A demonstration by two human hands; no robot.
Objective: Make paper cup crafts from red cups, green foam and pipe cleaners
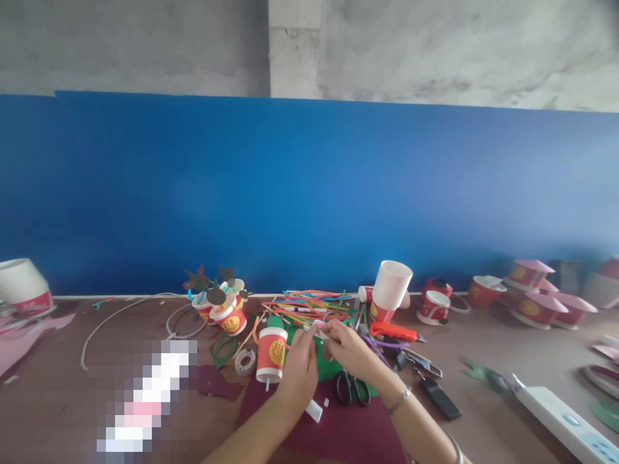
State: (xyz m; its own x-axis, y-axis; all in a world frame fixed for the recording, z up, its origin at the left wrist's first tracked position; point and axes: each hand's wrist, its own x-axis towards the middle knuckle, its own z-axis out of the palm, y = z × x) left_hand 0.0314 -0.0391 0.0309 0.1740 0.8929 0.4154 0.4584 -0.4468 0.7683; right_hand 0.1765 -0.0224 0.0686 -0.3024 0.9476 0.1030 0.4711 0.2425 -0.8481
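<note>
My left hand [300,364] and my right hand [349,348] meet in front of me over green paper [329,367]. Between their fingertips is a small white and pink piece [319,326], too small to name. The fingers of both hands are bent and pressed together. Left of my left hand stands a red paper cup [271,354], upside down, with a white stub under it and a green round piece at its top. Black-handled scissors [353,388] lie below my right hand on maroon paper [338,428]. A white paper scrap [314,410] rests near my left wrist.
Colourful pipe cleaners [309,300] lie behind my hands. A stack of white cups [393,287] and an orange utility knife [394,332] are on the right, with a power strip [556,412] beyond. Tape [245,362] and decorated cups [229,319] sit left, before a blue partition [309,193].
</note>
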